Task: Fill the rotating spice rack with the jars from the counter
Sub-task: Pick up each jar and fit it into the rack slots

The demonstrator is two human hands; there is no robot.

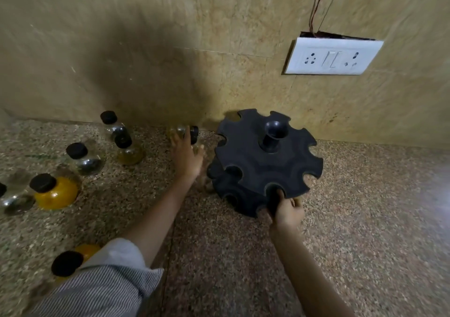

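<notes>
The black rotating spice rack (pixel 265 163) stands on the speckled counter by the wall, its notched slots holding nothing. My right hand (pixel 288 209) grips the rack's near edge at a slot. My left hand (pixel 187 156) reaches just left of the rack, fingers spread around a clear jar with a black lid (pixel 192 134) that lies tilted near the wall; motion blur hides how firm the grasp is. Several round glass jars with black lids stand to the left, among them a yellow-filled jar (pixel 54 192) and an amber one (pixel 129 153).
A white socket and switch plate (pixel 332 56) with loose wires hangs on the tiled wall above the rack. Another yellow jar (pixel 70 262) sits by my left sleeve. The granite counter (pixel 365 207) stretches to the right of the rack.
</notes>
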